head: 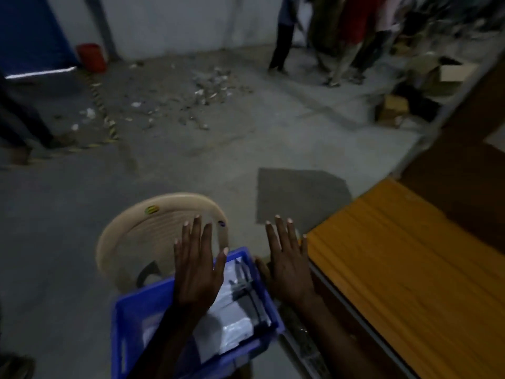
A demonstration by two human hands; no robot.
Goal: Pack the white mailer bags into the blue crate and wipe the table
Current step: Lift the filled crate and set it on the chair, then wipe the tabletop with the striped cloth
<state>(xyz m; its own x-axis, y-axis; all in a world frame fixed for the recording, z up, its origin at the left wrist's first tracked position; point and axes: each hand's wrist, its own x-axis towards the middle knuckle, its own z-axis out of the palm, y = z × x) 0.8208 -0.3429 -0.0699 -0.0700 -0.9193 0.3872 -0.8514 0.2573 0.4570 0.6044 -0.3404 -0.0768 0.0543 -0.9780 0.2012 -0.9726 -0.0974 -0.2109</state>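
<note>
Two bare hands are raised flat over the scene, backs up, fingers straight and spread, neither holding anything. The left hand (pixel 198 265) hovers over the blue plastic crate (pixel 128 324), which sits on the seat of a beige plastic chair (pixel 153 231) at near centre. White plastic mailer bags (pixel 232 326) lie piled inside the crate, filling its right half. The right hand (pixel 287 265) hangs between the crate and the orange-topped wooden table (pixel 396 263) on the right. Far across the grey concrete floor (pixel 191 165), scattered litter (pixel 210 91) lies near a red bucket (pixel 91 57).
</note>
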